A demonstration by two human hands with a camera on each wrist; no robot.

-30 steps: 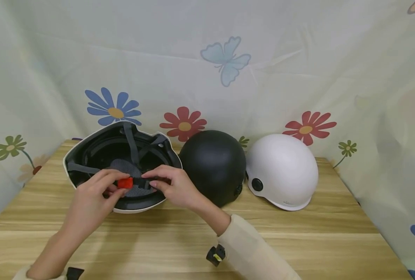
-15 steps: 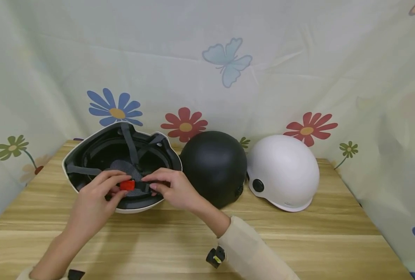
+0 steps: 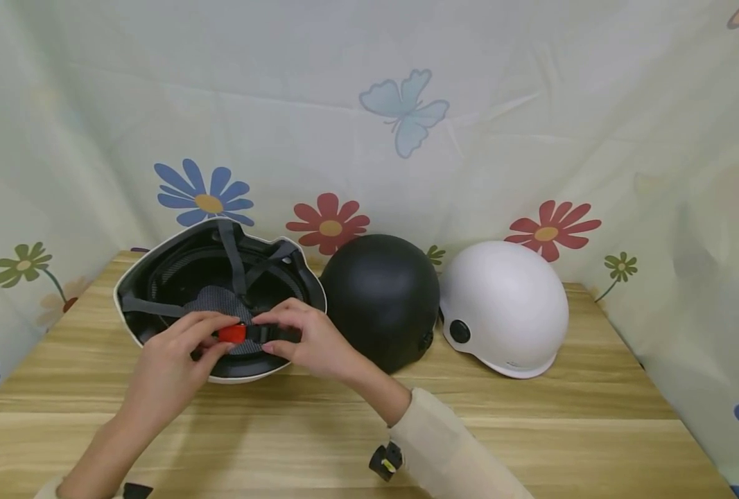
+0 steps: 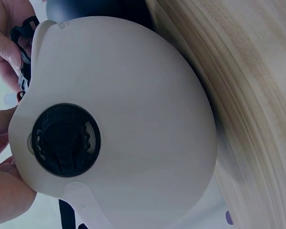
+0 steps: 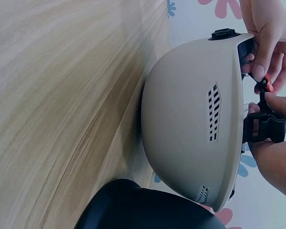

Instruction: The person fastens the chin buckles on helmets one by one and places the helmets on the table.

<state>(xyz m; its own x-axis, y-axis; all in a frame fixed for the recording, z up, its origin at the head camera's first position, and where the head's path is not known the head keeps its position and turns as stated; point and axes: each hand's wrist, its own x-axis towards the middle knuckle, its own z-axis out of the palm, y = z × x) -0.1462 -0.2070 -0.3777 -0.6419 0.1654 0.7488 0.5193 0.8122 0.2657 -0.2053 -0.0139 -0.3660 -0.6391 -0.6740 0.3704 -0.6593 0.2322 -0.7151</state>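
Note:
A light-coloured helmet [image 3: 238, 378] lies on its crown at the left, its black lining and grey straps facing up. Over its opening, my left hand [image 3: 166, 364] pinches the red part of the chin-strap buckle [image 3: 232, 333] between thumb and fingers. My right hand [image 3: 316, 339] grips the black part of the buckle [image 3: 257, 334] and its strap. Red and black parts meet end to end; whether they are latched I cannot tell. The left wrist view shows the shell with a round black vent [image 4: 66, 140]. In the right wrist view, a strap loop [image 5: 269, 128] hangs by the right hand.
A black helmet [image 3: 378, 298] stands crown up just right of the upturned one. Beside it sits a white helmet [image 3: 507, 305], also crown up. All rest on a wood-grain table [image 3: 319, 443] before a flowered cloth [image 3: 270, 118].
Both hands stay over the upturned helmet. The red buckle part has shifted slightly right and down with my left hand, and more of the black part shows between the hands.

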